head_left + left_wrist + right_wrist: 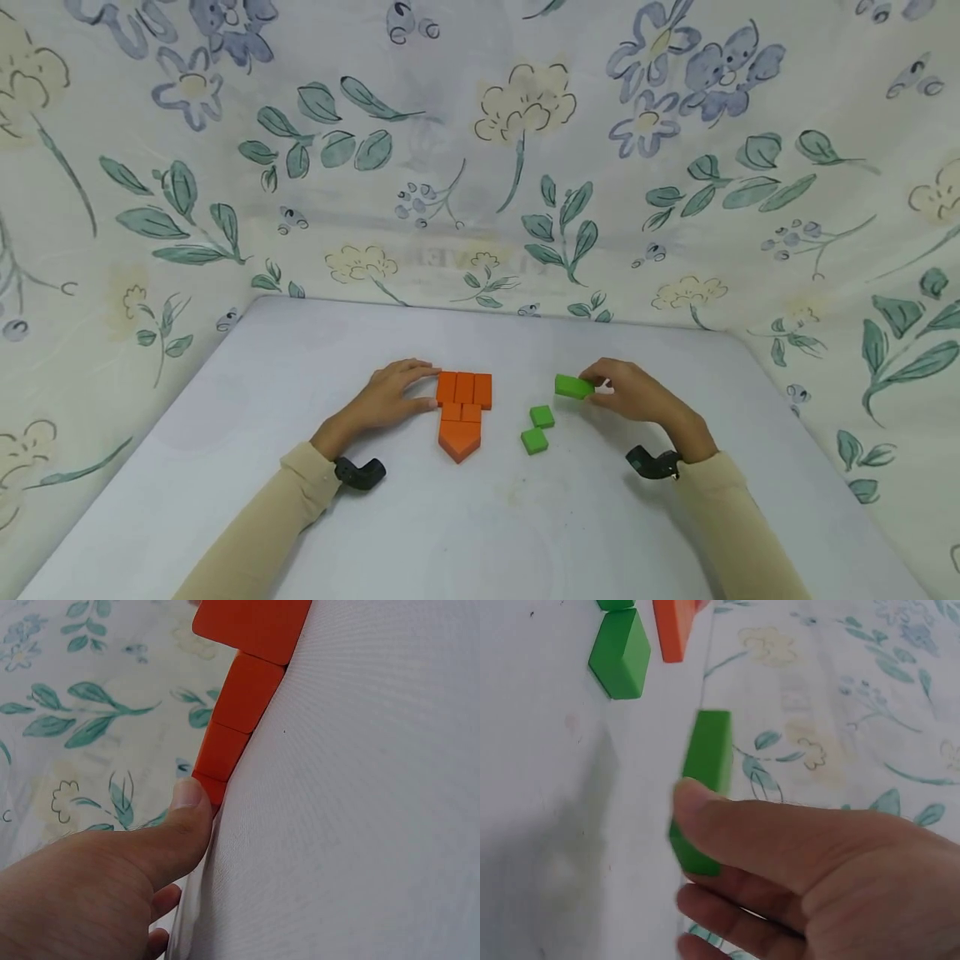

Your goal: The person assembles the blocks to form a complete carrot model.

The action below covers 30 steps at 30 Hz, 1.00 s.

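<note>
My right hand pinches a green rectangular block between thumb and fingers near the table's far side; in the right wrist view the block appears tilted, and the fingertips behind it are partly hidden. Beside the orange block group, my left hand has its thumb and forefinger spread at the left edge, touching the leftmost orange block. Three upright orange blocks form a row, with two small ones below and a pointed orange block nearest me. In the left wrist view the thumb meets the orange end.
Two small green blocks, one behind the other, lie between the orange group and my right hand. A white table carries everything. Flower-printed cloth rises behind the table and along both sides.
</note>
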Tool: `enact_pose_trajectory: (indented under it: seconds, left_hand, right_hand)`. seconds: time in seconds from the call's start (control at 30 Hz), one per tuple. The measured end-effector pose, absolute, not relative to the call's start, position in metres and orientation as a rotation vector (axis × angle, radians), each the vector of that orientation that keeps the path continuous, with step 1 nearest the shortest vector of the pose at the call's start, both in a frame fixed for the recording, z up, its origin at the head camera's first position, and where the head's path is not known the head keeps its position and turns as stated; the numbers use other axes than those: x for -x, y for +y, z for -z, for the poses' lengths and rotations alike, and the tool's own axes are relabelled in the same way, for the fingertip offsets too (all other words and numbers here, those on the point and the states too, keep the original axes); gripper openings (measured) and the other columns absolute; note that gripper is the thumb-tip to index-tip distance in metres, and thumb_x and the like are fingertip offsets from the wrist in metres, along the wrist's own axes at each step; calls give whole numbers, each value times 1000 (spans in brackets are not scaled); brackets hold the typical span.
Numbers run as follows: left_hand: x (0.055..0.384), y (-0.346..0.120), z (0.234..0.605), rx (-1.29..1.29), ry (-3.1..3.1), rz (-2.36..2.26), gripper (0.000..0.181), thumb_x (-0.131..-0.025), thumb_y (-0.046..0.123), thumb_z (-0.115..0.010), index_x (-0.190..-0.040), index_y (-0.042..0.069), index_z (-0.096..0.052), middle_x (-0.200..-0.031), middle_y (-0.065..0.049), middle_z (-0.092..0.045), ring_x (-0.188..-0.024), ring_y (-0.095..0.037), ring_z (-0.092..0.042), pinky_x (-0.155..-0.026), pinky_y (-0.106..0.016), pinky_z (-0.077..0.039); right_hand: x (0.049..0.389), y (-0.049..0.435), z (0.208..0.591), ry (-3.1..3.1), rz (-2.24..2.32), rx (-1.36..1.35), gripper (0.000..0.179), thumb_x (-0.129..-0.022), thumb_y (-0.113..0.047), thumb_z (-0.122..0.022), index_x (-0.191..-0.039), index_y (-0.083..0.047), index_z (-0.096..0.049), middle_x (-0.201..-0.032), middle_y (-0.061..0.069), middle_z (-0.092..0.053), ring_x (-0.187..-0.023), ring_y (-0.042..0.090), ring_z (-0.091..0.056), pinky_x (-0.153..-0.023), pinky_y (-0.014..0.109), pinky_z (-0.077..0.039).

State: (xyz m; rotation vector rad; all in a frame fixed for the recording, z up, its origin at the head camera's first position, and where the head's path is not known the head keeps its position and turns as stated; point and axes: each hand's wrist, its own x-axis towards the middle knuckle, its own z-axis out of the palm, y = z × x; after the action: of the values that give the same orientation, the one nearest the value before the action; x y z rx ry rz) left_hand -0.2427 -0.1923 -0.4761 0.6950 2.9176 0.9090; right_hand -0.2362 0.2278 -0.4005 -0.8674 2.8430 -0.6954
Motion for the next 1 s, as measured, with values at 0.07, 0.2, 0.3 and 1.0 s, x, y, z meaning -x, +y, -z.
enact_pose_trajectory:
  seconds: [0.07, 0.2, 0.3, 1.0]
  left_hand:
    - [242, -192, 477, -690, 2917, -911, 58, -91, 45, -71, -143, 23, -56, -152, -8, -48, -144, -35, -37, -111, -61, -28]
    - [242, -192, 478, -687, 2911, -912, 59, -91, 45, -71, -143, 23, -56, -152, -8, -48, -145, -35, -37, -111, -61, -28]
    - [241, -192, 477, -684, 2910, -912, 58, -91, 45, -71, -143, 24, -56, -152, -7, -48, -145, -34, -37, -112, -60, -29]
    - [240, -193, 471, -707, 2915, -911, 58, -91, 43, -72, -142, 21, -57, -151, -9, -49, -143, -35, -38, -110, -59, -29]
  right_hand:
    - [238, 223, 399, 2889, 717, 897, 32, -88, -8, -75, -117, 2, -67, -105, 10, -68, -101, 32, -64, -89, 50, -54]
    - [244, 211, 394, 2945, 768, 912, 34, -88, -10, -75, -120, 2, -67, -103, 10, -66, -100, 31, -64, -88, 47, -55]
    - [250, 201, 393, 2940, 833, 885, 37, -89, -12, -75, -122, 1, -67, -107, 11, -67, -99, 27, -64, -88, 44, -56]
    - [297, 113, 381, 2857, 906, 896, 33, -93, -20, -71, -122, -4, -68, -116, 11, -70, -99, 24, -65, -83, 35, -56]
